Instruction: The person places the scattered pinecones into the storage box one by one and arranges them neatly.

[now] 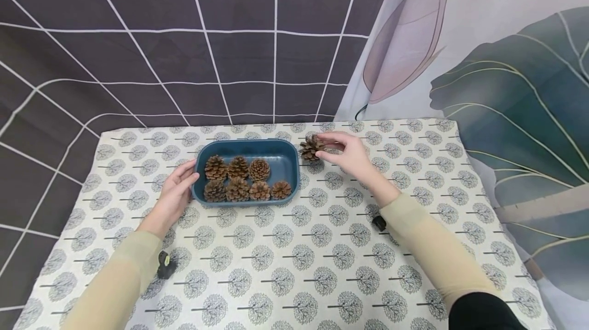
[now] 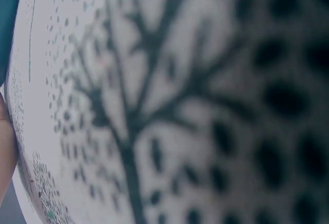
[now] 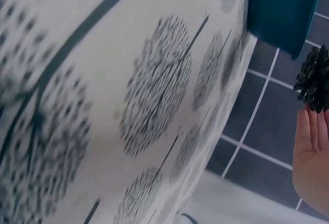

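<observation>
A dark blue rectangular tub (image 1: 287,166) sits on the patterned cloth. Several brown pine cones (image 1: 238,189) stand inside it in two rows, three of them in the back row (image 1: 238,167). My left hand (image 1: 176,189) rests against the tub's left end, fingers fairly straight along its outer side. Just beyond the right end, my right hand (image 1: 345,153) pinches another pine cone (image 1: 311,148) between thumb and fingers. In the right wrist view that pine cone (image 3: 314,80) shows at the fingertips, beside the tub (image 3: 282,13). The left wrist view catches only a sliver of the hand (image 2: 6,147).
A white cloth printed with grey trees (image 1: 280,258) covers the table. Behind it hangs a dark curtain with white grid lines (image 1: 239,53), and to the right a leaf-patterned curtain (image 1: 515,94). A small black device (image 1: 166,265) is at the left wrist, another (image 1: 379,223) at the right.
</observation>
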The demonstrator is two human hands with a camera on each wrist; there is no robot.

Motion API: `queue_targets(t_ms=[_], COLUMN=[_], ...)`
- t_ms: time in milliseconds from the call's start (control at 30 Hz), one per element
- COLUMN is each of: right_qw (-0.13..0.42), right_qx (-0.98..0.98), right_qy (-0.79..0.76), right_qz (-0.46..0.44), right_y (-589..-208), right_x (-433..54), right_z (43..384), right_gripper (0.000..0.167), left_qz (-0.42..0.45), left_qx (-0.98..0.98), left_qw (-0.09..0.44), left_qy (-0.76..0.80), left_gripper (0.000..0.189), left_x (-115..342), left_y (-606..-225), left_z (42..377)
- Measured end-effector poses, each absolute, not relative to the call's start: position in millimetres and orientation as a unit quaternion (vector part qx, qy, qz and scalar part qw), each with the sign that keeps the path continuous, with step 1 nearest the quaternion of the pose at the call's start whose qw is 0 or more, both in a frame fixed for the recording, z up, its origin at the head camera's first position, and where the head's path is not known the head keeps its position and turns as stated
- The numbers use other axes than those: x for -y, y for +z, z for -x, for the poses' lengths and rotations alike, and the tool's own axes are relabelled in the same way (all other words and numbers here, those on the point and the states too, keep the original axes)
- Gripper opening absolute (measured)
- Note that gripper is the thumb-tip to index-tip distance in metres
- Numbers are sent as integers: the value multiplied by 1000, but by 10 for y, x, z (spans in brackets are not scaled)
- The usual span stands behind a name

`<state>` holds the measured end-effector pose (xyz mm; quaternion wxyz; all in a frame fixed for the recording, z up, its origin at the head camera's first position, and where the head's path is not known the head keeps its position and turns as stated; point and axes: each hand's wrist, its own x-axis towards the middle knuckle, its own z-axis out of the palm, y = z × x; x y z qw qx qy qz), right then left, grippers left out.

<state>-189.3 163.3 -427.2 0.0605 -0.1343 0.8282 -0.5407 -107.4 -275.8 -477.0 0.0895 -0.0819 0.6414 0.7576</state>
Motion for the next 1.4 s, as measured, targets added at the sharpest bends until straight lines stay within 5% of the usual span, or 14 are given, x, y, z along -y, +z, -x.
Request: queue_targets(t_ms=[567,1400], right_qw=[65,-4], right_qx=[-809,-891], right_qy=[-542,-253], right_qz=[220,378], right_y=[-4281,-4302], right_x=[-1114,-933], right_z=[1803,1831], right_gripper=[49,52], left_qz=[63,71], left_qx=[-626,-625], left_qw=[77,75], left_qy=[773,774], left_gripper=[34,36], left_x=[2773,2765], left_y=[-4804,-4794], left_z=[1098,1085])
